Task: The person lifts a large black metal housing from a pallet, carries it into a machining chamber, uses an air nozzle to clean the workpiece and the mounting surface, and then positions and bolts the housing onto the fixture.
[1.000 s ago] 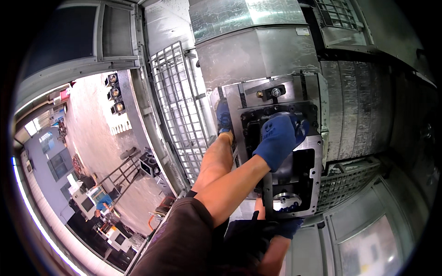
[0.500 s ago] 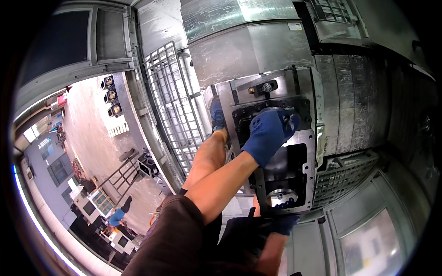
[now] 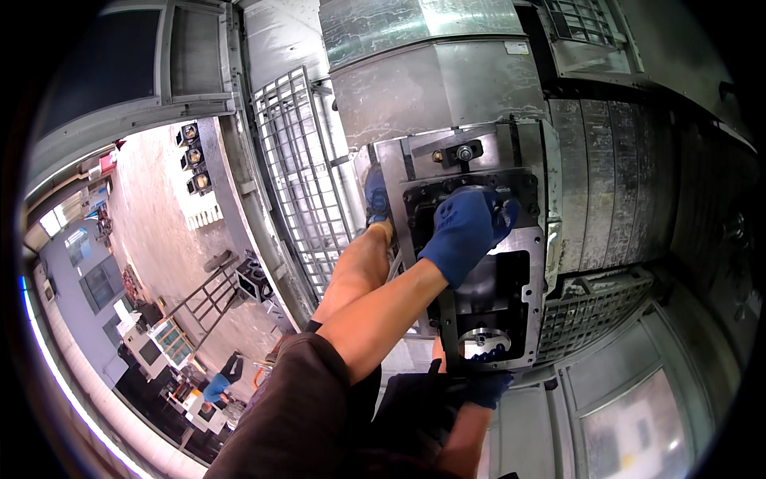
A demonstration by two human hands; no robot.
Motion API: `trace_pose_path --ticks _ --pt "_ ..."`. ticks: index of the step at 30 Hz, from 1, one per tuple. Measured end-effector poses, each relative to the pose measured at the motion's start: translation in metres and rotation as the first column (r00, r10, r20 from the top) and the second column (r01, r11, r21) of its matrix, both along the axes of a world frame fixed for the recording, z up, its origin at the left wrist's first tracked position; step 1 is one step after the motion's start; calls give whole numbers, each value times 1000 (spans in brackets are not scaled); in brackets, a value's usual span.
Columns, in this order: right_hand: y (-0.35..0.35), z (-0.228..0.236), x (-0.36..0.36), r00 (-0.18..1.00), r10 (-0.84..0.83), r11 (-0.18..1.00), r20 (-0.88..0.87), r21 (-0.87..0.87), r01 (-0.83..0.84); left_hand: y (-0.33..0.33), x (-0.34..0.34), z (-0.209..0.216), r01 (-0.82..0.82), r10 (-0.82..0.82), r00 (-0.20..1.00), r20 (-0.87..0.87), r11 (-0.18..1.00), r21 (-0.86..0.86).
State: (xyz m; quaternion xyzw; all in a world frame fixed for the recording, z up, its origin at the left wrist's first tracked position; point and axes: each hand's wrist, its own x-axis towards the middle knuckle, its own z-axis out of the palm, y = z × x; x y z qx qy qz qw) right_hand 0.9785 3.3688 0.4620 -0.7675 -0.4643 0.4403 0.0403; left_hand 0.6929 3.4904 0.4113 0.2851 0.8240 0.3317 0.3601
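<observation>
My left hand [image 3: 467,231], in a blue glove, reaches over a metal housing [image 3: 536,295] with dark openings. Its fingers curl down onto the black upper part [image 3: 423,191] of the housing, the thumb bent at the right side. What lies under the fingers is hidden. Low in the view my right hand [image 3: 485,387], also blue-gloved, is by the housing's lower edge; its fingers are hidden. Inside the lower opening shows a round metal part [image 3: 484,339]. A clamp with a bolt [image 3: 463,152] sits above the black part.
Metal covers [image 3: 439,80] rise beyond the housing. Metal gratings [image 3: 291,160] flank it on the left and lower right. A bare limb ending in what looks like a blue shoe [image 3: 376,195] stands at the housing's left. Beyond the doorway, a person in blue [image 3: 215,389] bends at machines.
The whole view has shifted slightly. My left hand stays at the same spot on the housing. The distant person in blue shows a little farther right and lower.
</observation>
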Motion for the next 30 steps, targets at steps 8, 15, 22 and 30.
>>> trace_pose_path --ticks 8,15,22,30 --pt "-15 -17 16 834 343 933 432 -263 -247 11 -2 13 21 -21 1000 3 995 -97" --pt "-36 -39 24 974 -193 981 -116 -27 191 12 13 -6 118 -160 946 -282 980 -159" --pt "-9 -47 3 410 -780 571 -473 -268 776 23 8 9 133 -228 906 -356 953 -272" --pt "4 -45 4 443 -768 624 -463 -382 682 21 11 15 99 -238 874 -424 941 -325"
